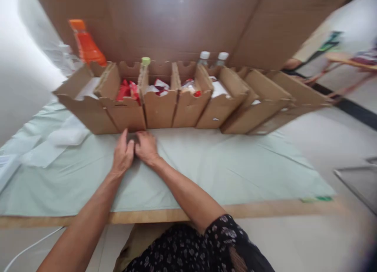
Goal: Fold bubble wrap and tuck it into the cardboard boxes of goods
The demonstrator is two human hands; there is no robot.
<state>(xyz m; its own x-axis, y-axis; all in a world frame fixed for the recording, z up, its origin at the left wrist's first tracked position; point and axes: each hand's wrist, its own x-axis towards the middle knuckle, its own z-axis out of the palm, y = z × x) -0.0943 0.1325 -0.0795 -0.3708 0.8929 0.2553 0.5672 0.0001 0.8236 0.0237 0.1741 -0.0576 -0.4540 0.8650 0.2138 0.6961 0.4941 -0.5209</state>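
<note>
My left hand (pixel 123 155) rests on the pale green cloth (pixel 200 166), close to the front of a cardboard box with red packets. Its fingers are stretched forward, with the thumb apart. My right hand (pixel 146 147) is right beside it, its fingers curled and turned toward the left hand. A small dark patch (pixel 132 138) shows between the fingertips; blur hides whether it is an object or shadow. Just beyond the fingertips stands the cardboard box (pixel 125 113), holding red packets (pixel 128 90).
A row of open cardboard boxes (pixel 160 111) crosses the table's back, with a tall cardboard panel (pixel 176 24) behind. An orange bottle (pixel 88 44) and white-capped bottles (pixel 222 58) stand behind the boxes. Clear plastic wrapping (pixel 66 136) lies at left. The wooden table edge (pixel 147 216) runs in front.
</note>
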